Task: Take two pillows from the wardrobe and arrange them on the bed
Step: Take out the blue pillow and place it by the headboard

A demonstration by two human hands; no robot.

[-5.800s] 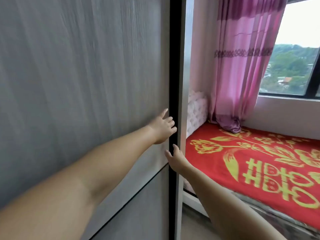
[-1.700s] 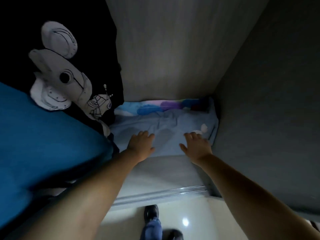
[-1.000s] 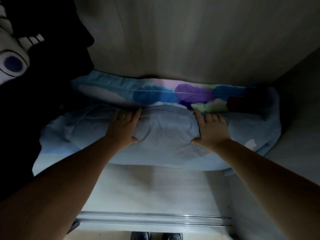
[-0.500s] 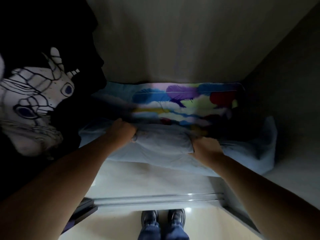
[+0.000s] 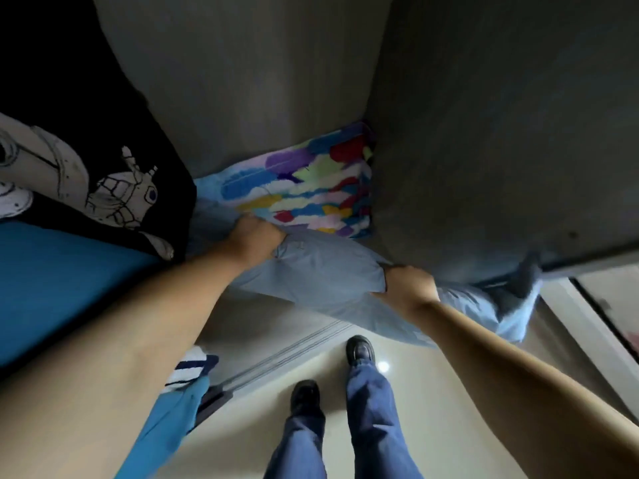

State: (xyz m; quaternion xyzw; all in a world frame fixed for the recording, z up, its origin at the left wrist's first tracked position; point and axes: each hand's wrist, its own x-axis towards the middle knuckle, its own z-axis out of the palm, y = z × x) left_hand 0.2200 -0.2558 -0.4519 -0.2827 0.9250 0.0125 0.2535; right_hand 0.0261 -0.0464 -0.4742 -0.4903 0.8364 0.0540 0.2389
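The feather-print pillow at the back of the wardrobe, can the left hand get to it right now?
Probably yes. The left hand grips the light blue pillow right beside the feather-print pillow, nothing between them, but it must let go first.

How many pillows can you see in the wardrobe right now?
2. The blue pillow is gripped by both hands at the front; the feather-print pillow lies behind it in the corner. More may be hidden.
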